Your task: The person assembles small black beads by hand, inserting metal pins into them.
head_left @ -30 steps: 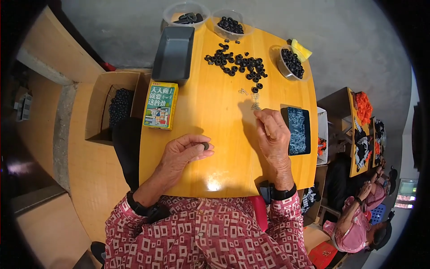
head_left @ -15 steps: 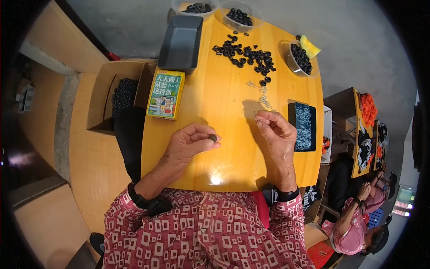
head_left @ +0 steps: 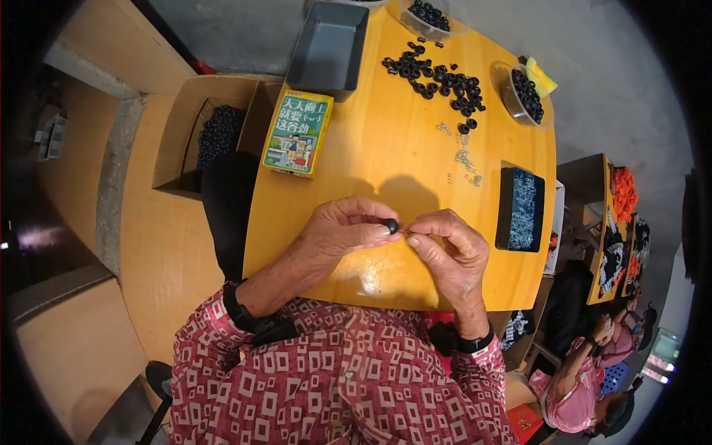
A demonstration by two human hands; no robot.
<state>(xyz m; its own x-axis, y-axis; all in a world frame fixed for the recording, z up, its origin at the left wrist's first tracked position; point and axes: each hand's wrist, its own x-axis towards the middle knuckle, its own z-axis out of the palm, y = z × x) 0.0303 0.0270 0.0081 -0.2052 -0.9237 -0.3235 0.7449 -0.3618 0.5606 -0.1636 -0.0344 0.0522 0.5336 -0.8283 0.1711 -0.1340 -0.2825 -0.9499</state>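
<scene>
Above the near part of the wooden table (head_left: 348,148), my left hand (head_left: 334,231) pinches a small round black part (head_left: 389,225) between thumb and fingers. My right hand (head_left: 454,251) is closed in a pinch close against that part. Whatever lies between its fingertips is too small to name. Beyond my hands, small silvery metal pieces (head_left: 464,159) are scattered on the tabletop. Farther off lies a loose group of black round parts (head_left: 457,90), some showing holes. To the right of my right hand stands a dark rectangular container (head_left: 507,211) full of small shiny pieces.
At the left table edge stand a grey tray (head_left: 326,46) and a green-yellow carton (head_left: 298,133). Clear tubs (head_left: 512,96) of black parts sit at the back. A cardboard box (head_left: 174,152) of dark parts is left of the table. Another person (head_left: 575,400) sits at the lower right.
My hands have come together; the right hand moved left and down until its fingertips meet the black part in my left hand. The view has shifted, so the table sits farther right.
</scene>
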